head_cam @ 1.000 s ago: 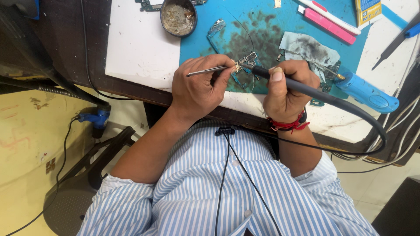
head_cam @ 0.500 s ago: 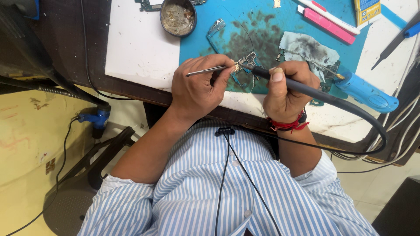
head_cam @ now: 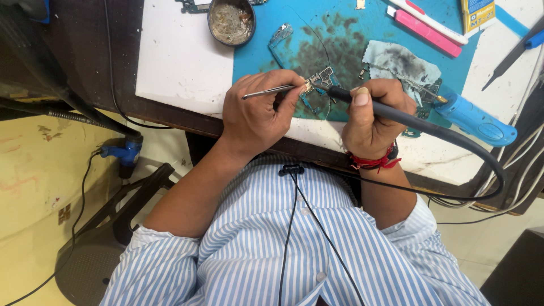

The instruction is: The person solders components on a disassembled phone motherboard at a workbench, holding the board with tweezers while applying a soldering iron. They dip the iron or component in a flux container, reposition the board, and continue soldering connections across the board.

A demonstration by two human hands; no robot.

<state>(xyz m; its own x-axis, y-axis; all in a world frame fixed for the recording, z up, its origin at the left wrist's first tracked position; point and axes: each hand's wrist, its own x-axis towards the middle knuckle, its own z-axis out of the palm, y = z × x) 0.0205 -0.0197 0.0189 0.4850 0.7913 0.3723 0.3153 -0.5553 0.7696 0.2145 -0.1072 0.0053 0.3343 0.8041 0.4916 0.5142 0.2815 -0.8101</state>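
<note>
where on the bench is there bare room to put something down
The white board is bare from its left edge to the blue mat, below the round dish. A smaller white patch lies right of the blue iron. The mat is crowded: both hands, the stained rag, the pink bar and small parts.

The person wears a short-sleeved shirt point(head_cam: 294, 249) with thin blue and white stripes and small pale buttons. A thin black cable point(head_cam: 289, 226) runs down the chest from a small black clip point(head_cam: 291, 169). A red thread band point(head_cam: 371, 162) circles the right wrist.
</note>
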